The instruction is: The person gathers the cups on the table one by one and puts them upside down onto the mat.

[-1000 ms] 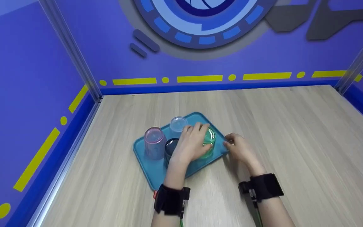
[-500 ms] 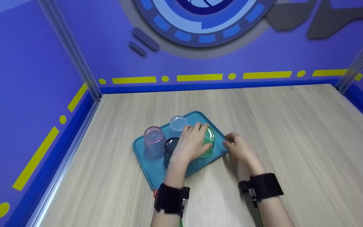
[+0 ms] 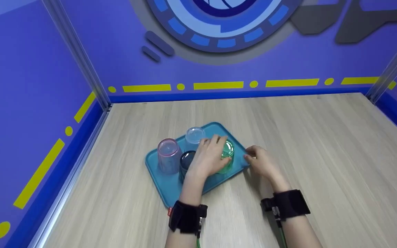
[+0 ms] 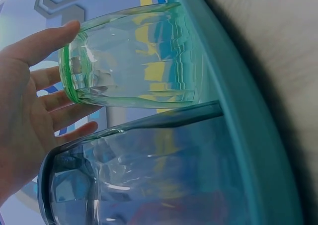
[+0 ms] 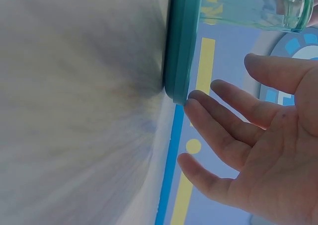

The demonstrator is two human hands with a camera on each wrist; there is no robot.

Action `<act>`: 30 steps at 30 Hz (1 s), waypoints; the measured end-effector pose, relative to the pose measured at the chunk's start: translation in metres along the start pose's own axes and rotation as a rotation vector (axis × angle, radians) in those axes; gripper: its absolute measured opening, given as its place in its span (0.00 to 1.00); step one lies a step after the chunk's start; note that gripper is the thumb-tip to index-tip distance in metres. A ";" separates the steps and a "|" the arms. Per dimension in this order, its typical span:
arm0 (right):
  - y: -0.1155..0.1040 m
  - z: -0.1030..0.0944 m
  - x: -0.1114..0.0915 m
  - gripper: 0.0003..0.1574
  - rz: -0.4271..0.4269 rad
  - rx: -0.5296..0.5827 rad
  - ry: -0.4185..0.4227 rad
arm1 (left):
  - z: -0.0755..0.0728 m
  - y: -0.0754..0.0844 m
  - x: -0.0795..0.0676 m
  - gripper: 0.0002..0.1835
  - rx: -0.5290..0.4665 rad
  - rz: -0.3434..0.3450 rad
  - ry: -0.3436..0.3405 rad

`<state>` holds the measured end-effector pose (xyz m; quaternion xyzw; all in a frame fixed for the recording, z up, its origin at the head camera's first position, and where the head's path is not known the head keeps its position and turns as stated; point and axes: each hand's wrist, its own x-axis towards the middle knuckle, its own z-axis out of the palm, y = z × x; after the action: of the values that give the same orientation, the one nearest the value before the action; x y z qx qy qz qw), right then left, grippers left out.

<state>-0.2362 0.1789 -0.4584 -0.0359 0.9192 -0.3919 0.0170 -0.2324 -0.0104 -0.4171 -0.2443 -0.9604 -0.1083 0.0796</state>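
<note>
An upside-down green-tinted glass (image 3: 228, 151) stands on the right part of a teal tray (image 3: 165, 189). My left hand (image 3: 209, 156) grips its upper end; in the left wrist view the thumb lies at the thick green base (image 4: 68, 78) and the fingers are behind. My right hand (image 3: 264, 163) is at the tray's right corner, its relaxed fingers right at the edge in the right wrist view. A dark blue glass (image 4: 149, 175) sits close by the green one, partly covered by my left hand in the head view. A pink glass (image 3: 169, 158) and a clear glass (image 3: 195, 136) share the tray.
The tray lies at an angle on a wooden table (image 3: 305, 144). Blue panels (image 3: 88, 62) with yellow marks enclose the back and sides. A black strap with a camera is on each wrist, and a small red tag (image 3: 170, 211) hangs from the tray's near corner.
The green glass and my left fingertips have shifted very slightly left. My right hand, the tray and the other glasses stay as they were.
</note>
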 end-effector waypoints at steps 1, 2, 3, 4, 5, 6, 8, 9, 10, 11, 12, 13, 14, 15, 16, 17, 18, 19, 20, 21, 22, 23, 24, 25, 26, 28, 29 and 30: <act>0.000 0.000 0.000 0.21 0.000 0.001 0.001 | 0.000 0.000 0.000 0.34 -0.001 -0.003 -0.002; 0.000 0.000 0.000 0.21 0.000 0.000 0.000 | 0.000 0.000 0.000 0.34 -0.002 -0.006 -0.004; 0.000 0.000 -0.001 0.21 0.000 0.001 -0.001 | 0.000 0.000 0.000 0.34 -0.004 -0.008 -0.008; 0.000 0.000 -0.001 0.21 -0.001 0.001 -0.001 | 0.000 0.000 0.000 0.34 -0.005 -0.011 -0.010; 0.000 0.000 -0.001 0.21 0.001 0.001 -0.001 | 0.000 0.000 0.000 0.34 -0.009 -0.015 -0.013; 0.000 0.000 -0.001 0.21 0.000 0.000 -0.001 | 0.000 0.000 0.000 0.34 -0.013 -0.017 -0.015; -0.001 0.000 -0.001 0.21 0.000 -0.002 -0.002 | 0.000 -0.001 0.000 0.34 -0.021 -0.022 -0.019; -0.001 0.000 0.000 0.21 0.003 0.000 -0.001 | 0.001 -0.001 0.000 0.34 -0.025 -0.024 -0.020; -0.001 0.000 0.000 0.21 0.004 -0.001 -0.001 | 0.001 -0.001 0.000 0.34 -0.029 -0.026 -0.020; -0.001 0.000 0.000 0.21 0.007 -0.001 -0.001 | 0.001 -0.001 0.000 0.35 -0.031 -0.026 -0.020; 0.000 0.000 0.000 0.21 0.005 -0.001 -0.002 | 0.001 -0.001 0.000 0.35 -0.032 -0.026 -0.021; 0.000 0.000 0.000 0.20 0.007 0.000 -0.002 | 0.001 -0.001 0.000 0.35 -0.034 -0.026 -0.021; 0.000 0.000 0.000 0.20 0.007 0.002 -0.002 | 0.001 -0.001 0.000 0.35 -0.035 -0.027 -0.021; 0.000 -0.001 0.000 0.20 0.009 0.003 -0.004 | 0.001 -0.001 0.000 0.35 -0.036 -0.028 -0.022; 0.000 -0.001 0.000 0.20 0.007 0.001 -0.005 | 0.002 -0.001 0.000 0.35 -0.037 -0.029 -0.022; 0.000 -0.001 0.000 0.20 0.004 -0.003 -0.005 | 0.002 -0.001 0.000 0.35 -0.039 -0.032 -0.024; 0.000 -0.001 0.000 0.20 0.002 -0.007 -0.005 | 0.002 -0.001 0.000 0.35 -0.040 -0.036 -0.026; 0.000 -0.001 0.000 0.21 0.002 -0.009 -0.004 | 0.003 -0.001 0.000 0.35 -0.042 -0.040 -0.028; 0.000 -0.001 0.000 0.21 0.001 -0.013 -0.004 | 0.003 -0.001 0.000 0.35 -0.042 -0.043 -0.030; 0.001 -0.001 -0.001 0.21 0.001 -0.018 -0.003 | 0.003 -0.001 0.000 0.35 -0.042 -0.047 -0.031; 0.001 -0.001 -0.001 0.21 -0.002 -0.031 0.000 | 0.004 -0.002 0.000 0.35 -0.041 -0.048 -0.030; 0.001 -0.001 -0.001 0.21 -0.007 -0.042 0.003 | 0.004 -0.002 0.000 0.35 -0.038 -0.049 -0.027; 0.001 -0.001 -0.001 0.21 -0.009 -0.053 0.008 | 0.004 -0.002 0.000 0.35 -0.032 -0.050 -0.026; 0.001 0.000 -0.001 0.21 -0.013 -0.065 0.014 | 0.004 -0.002 0.001 0.35 -0.028 -0.050 -0.024; 0.001 0.000 -0.001 0.21 -0.019 -0.079 0.020 | 0.004 -0.002 0.001 0.35 -0.025 -0.051 -0.022; 0.001 0.000 -0.001 0.21 -0.031 -0.104 0.032 | 0.004 -0.002 0.001 0.34 -0.020 -0.052 -0.018; 0.001 0.000 -0.001 0.21 -0.034 -0.112 0.038 | 0.005 -0.002 0.001 0.34 -0.020 -0.053 -0.020; 0.001 0.000 -0.001 0.21 -0.036 -0.122 0.045 | 0.005 -0.002 0.001 0.34 -0.022 -0.055 -0.021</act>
<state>-0.2348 0.1797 -0.4594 -0.0443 0.9407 -0.3361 -0.0131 -0.2346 -0.0104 -0.4217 -0.2197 -0.9662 -0.1185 0.0637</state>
